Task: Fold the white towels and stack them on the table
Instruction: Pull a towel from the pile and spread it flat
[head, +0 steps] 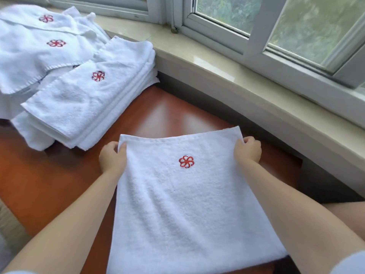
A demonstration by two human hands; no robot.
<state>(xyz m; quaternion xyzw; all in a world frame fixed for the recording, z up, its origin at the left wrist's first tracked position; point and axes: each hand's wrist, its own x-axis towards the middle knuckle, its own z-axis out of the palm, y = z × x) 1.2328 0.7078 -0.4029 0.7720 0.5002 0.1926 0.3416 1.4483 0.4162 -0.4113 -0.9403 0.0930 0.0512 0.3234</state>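
A white towel (pixel 183 204) with a red flower emblem lies spread over the reddish-brown table (pixel 59 184) right in front of me. My left hand (pixel 112 158) pinches its far left corner. My right hand (pixel 247 148) pinches the far right corner. Both far corners sit slightly raised off the wood. At the far left a stack of folded white towels (pixel 87 103) rests on the table, its top one showing the same red emblem.
Behind the stack, several unfolded white towels (pixel 39 46) lie in a loose heap reaching the stone windowsill (pixel 227 64). The sill curves along the table's far and right side under a white-framed window (pixel 256 26). Bare wood shows left of the spread towel.
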